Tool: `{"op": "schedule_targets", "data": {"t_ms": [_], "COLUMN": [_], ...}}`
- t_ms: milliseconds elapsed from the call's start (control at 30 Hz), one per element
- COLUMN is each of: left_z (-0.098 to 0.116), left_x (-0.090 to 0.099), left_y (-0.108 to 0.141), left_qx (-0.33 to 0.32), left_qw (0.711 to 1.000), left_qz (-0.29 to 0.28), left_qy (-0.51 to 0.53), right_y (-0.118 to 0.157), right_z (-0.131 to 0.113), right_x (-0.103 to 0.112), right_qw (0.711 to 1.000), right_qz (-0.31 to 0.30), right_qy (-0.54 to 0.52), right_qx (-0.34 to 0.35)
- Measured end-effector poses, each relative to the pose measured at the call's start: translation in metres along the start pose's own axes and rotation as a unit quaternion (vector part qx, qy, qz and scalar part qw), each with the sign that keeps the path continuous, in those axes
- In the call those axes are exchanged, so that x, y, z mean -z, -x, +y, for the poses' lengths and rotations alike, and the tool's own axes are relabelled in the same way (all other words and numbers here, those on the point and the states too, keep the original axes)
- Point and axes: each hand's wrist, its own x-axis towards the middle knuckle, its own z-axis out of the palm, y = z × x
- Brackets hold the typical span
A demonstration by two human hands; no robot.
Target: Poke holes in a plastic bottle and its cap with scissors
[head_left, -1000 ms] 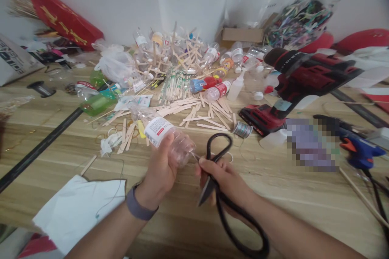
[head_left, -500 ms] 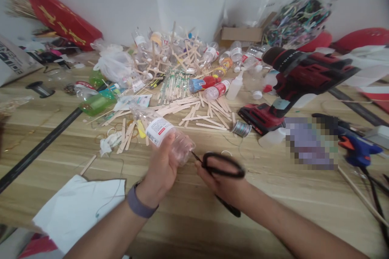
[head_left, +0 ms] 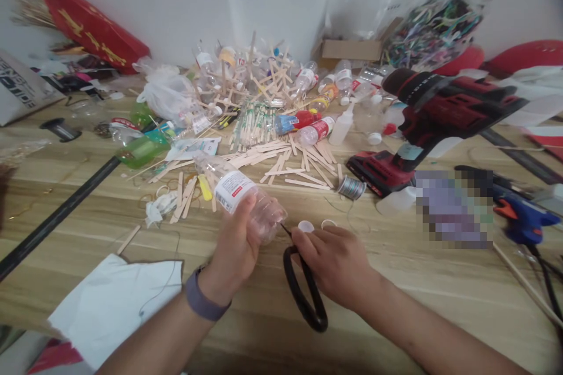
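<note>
My left hand point(head_left: 237, 237) is wrapped round a clear plastic bottle point(head_left: 268, 211) with a white label, tilted so its base points right toward me. In my right hand point(head_left: 334, 258) is a pair of scissors point(head_left: 303, 290) with black handles, gripped close to the blades. The scissors' point meets the bottle's base; whether it has gone through the plastic I cannot tell. One handle loop hangs below my right fingers. A small white cap point(head_left: 305, 227) lies on the table just beyond my right hand.
Loose wooden sticks point(head_left: 264, 155) and a pile of plastic bottles point(head_left: 211, 67) lie behind. A red cordless drill point(head_left: 422, 123) stands at right, by a spool of thread point(head_left: 352, 187). A blue glue gun point(head_left: 523, 217) is farther right. White paper point(head_left: 118, 299) lies at left.
My right hand has turned over, swinging the scissors' handles from the right to below the hand. The bottle is still in my left hand, shifted slightly right.
</note>
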Motion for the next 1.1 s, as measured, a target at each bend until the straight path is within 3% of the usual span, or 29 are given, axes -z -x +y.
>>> {"op": "schedule_targets", "data": {"t_ms": [67, 167, 233, 300, 333, 367, 467, 500, 533, 600, 633, 700, 767, 833, 900, 933, 967, 1000, 1033, 1100], "left_z": [0.001, 0.003, 0.004, 0.004, 0.004, 0.004, 0.003, 0.003, 0.003, 0.004, 0.004, 0.005, 0.007, 0.008, 0.008, 0.008, 0.008, 0.007, 0.007, 0.006], "left_x": [-0.001, -0.002, -0.002, -0.002, -0.002, -0.001, -0.001, -0.001, -0.002, -0.003, -0.003, -0.003, -0.003, -0.003, -0.003, -0.003, -0.003, -0.003, -0.003, -0.002], "left_y": [0.002, 0.003, 0.003, 0.003, 0.002, 0.002, 0.002, 0.002, 0.003, 0.005, 0.006, 0.007, 0.008, 0.008, 0.008, 0.007, 0.007, 0.006, 0.006, 0.005], "left_qx": [-0.015, -0.023, -0.031, -0.035, -0.034, -0.033, -0.033, -0.031, -0.028, -0.025, -0.025, -0.024, -0.023, -0.028, -0.029, -0.029, -0.030, -0.034, -0.039, -0.043], "left_qw": [1.000, 1.000, 0.999, 0.999, 0.999, 0.999, 0.999, 0.999, 1.000, 1.000, 1.000, 1.000, 1.000, 1.000, 1.000, 1.000, 1.000, 0.999, 0.999, 0.999], "left_qz": [0.006, 0.009, 0.011, 0.010, 0.009, 0.007, 0.004, 0.002, -0.001, -0.009, -0.010, -0.008, -0.007, -0.006, 0.000, 0.005, 0.009, 0.012, 0.014, 0.012], "left_qy": [-0.001, 0.002, 0.002, -0.002, -0.003, -0.005, -0.008, -0.009, -0.009, -0.008, -0.005, 0.001, 0.001, -0.003, -0.003, -0.001, 0.000, 0.002, 0.003, 0.000], "right_y": [0.000, -0.001, -0.001, -0.001, -0.001, -0.001, -0.002, -0.002, -0.002, -0.001, -0.001, 0.001, 0.002, 0.002, 0.002, 0.001, 0.000, -0.002, -0.003, -0.004], "right_z": [-0.002, -0.013, -0.021, -0.026, -0.026, -0.025, -0.015, -0.010, -0.007, -0.001, 0.000, -0.002, -0.008, -0.016, -0.023, -0.026, -0.027, -0.027, -0.026, -0.020], "right_x": [-0.004, -0.015, -0.022, -0.025, -0.025, -0.024, -0.013, -0.009, -0.005, 0.000, 0.000, -0.004, -0.012, -0.020, -0.025, -0.026, -0.024, -0.021, -0.018, -0.009], "right_qw": [0.999, 0.968, 0.891, 0.761, 0.721, 0.732, 0.922, 0.964, 0.988, 0.999, 0.999, 0.996, 0.969, 0.885, 0.757, 0.713, 0.718, 0.769, 0.841, 0.952], "right_qz": [0.012, 0.000, -0.035, -0.056, -0.063, -0.068, -0.057, -0.041, -0.022, 0.001, 0.001, 0.008, -0.011, -0.049, -0.071, -0.074, -0.073, -0.073, -0.068, -0.051], "right_qy": [-0.049, -0.213, -0.376, -0.533, -0.567, -0.557, -0.312, -0.212, -0.126, -0.032, -0.036, -0.086, -0.218, -0.395, -0.545, -0.582, -0.575, -0.523, -0.437, -0.236], "right_qx": [-0.019, -0.133, -0.252, -0.366, -0.392, -0.387, -0.223, -0.154, -0.091, -0.012, -0.003, -0.024, -0.116, -0.242, -0.354, -0.384, -0.387, -0.361, -0.312, -0.187]}}
